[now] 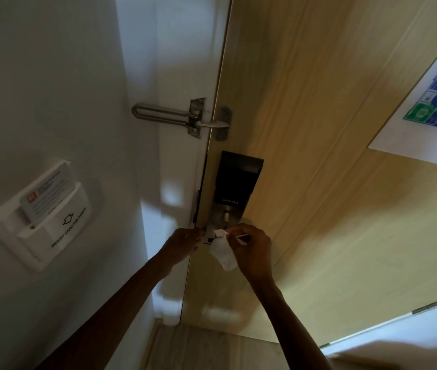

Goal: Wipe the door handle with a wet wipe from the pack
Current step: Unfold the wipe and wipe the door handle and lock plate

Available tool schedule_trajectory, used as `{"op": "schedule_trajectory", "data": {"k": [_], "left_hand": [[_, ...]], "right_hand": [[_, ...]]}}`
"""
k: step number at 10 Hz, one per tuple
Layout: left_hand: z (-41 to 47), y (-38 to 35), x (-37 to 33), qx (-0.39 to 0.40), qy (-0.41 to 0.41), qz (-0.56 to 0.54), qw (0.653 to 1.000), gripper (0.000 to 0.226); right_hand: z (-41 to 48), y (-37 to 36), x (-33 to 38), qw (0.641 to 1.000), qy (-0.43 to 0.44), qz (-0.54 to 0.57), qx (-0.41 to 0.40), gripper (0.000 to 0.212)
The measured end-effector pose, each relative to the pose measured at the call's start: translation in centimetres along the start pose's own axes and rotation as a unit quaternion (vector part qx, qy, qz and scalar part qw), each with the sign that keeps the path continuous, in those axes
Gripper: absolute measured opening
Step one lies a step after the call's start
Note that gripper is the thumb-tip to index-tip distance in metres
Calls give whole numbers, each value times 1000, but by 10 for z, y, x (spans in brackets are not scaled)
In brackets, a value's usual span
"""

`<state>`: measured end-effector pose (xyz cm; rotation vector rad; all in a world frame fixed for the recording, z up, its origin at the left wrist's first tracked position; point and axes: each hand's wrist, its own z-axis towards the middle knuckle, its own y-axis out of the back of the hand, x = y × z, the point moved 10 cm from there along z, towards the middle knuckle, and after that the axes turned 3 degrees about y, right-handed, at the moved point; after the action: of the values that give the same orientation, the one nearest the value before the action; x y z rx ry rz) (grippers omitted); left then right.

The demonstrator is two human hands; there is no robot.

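A black and silver smart lock (234, 182) sits on the wooden door (319, 182); its handle is hidden behind my hands just below the lock plate. My left hand (182, 243) grips a small white pack (208, 237) with dark print, held against the door's edge. My right hand (252, 247) pinches a white wet wipe (222, 253) that hangs crumpled from the pack's opening down between both hands.
A metal swing-bar door guard (185, 117) spans frame and door above the lock. A white key-card power holder (49, 214) with a card in it is on the left wall. A blue evacuation plan (436, 97) hangs on the door at the upper right.
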<state>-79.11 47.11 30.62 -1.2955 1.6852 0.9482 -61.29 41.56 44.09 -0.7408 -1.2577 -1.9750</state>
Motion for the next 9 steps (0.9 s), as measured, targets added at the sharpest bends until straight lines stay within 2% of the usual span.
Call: {"op": "schedule_trajectory", "data": {"k": [1,2,3,4,5,6,7,8,9], "left_hand": [[1,1,-1,-8,-3,16,1000,29],[-1,-3,-4,5,5,-11,1000,19],[-1,-5,-5,15,11,-40,999,16],[-2,0,-4,-9,-3,2,1000,24],[-3,2,-4,-18,-12,8,1000,25],[-5,-3,-6,10,-4,7,1000,19],[-9,-6,-11,20,1,-25,999,16],[-6,0,-8,-5,-1,-4,1000,27],[-10,3,-10,-23,-8,11,1000,30]], "right_hand": [[-8,2,8,997,52,-53,-31,7],[-17,-9,18,989,110,-103,1,11],[-31,-32,31,958,198,-189,85,16],[-37,-38,33,944,225,-209,119,20],[-40,-40,34,936,241,-216,137,20],[-37,-41,32,934,240,-207,163,21],[-35,-42,31,932,233,-206,187,31],[-31,-41,35,925,233,-214,209,39],[-27,-41,37,922,234,-211,225,39]]}}
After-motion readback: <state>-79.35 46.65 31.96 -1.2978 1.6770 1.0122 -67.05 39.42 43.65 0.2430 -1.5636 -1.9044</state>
